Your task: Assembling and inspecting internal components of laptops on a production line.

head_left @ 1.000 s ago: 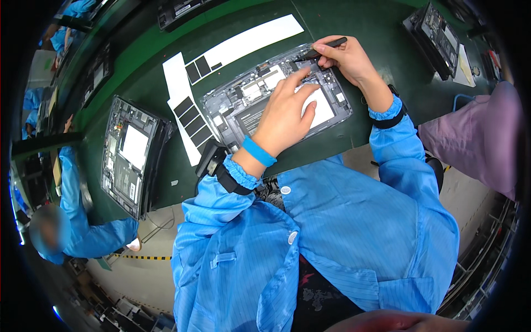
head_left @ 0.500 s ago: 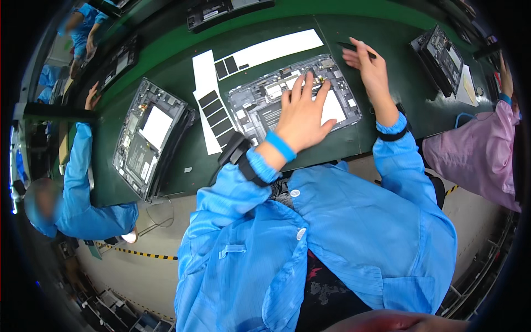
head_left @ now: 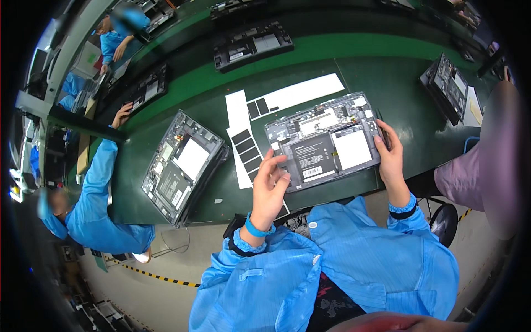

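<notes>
An opened laptop [head_left: 323, 176] lies before me, its battery, boards and a white rectangular panel exposed. My left hand [head_left: 270, 185] is at its left edge, fingers curled and thumb drawn toward them around that side. At the right edge is my right hand [head_left: 391, 157], its fingers bent around a slim black pen-like tool [head_left: 381, 127]. The tool points away from me beside the laptop; its exact kind does not show. Just left of the laptop, white backing sheets [head_left: 236, 108] carry several black rectangular pads [head_left: 247, 144].
Another opened laptop [head_left: 180, 166] sits tilted at left on the green table [head_left: 204, 202]. More stand at the far side [head_left: 253, 47] and right [head_left: 447, 91]. A co-worker in blue [head_left: 91, 182] reaches in at left; a pink sleeve [head_left: 462, 174] is at right.
My left hand has come off the laptop's middle to its left edge. My right hand has lowered the slim black tool from beyond the far right corner to the right edge. The view has shifted.
</notes>
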### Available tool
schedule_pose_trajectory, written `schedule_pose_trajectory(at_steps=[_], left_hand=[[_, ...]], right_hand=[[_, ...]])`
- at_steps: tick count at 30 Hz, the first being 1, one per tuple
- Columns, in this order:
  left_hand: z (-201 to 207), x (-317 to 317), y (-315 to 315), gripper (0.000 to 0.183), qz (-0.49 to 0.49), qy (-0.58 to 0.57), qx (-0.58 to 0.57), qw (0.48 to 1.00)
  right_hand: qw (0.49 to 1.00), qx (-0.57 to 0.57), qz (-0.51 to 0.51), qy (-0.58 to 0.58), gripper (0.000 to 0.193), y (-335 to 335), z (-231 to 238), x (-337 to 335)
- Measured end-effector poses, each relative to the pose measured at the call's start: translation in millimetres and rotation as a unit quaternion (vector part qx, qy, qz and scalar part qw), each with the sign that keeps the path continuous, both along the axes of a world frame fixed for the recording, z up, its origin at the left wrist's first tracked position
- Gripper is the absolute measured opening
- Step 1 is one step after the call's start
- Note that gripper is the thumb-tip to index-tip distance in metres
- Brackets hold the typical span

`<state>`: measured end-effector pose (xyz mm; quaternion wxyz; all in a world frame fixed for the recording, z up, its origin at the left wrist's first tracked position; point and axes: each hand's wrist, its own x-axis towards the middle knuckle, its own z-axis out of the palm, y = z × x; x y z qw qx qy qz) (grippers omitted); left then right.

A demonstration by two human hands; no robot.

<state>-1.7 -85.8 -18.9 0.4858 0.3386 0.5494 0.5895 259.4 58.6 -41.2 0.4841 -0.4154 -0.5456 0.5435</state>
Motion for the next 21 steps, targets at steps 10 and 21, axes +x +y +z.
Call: schedule_pose_trajectory(at_steps=[10,21], left_hand=[[-36,17,21,0.040,0.004,0.121,0.008,0.993],[-22,8,21,0.036,-0.025,0.235,0.013,0.972]], right_hand=[[0.884,0.198,-0.105,-0.411,0.037,-1,-14,2],[0.992,-0.037,-0.075,0.098,0.040,-6,-2,10]])
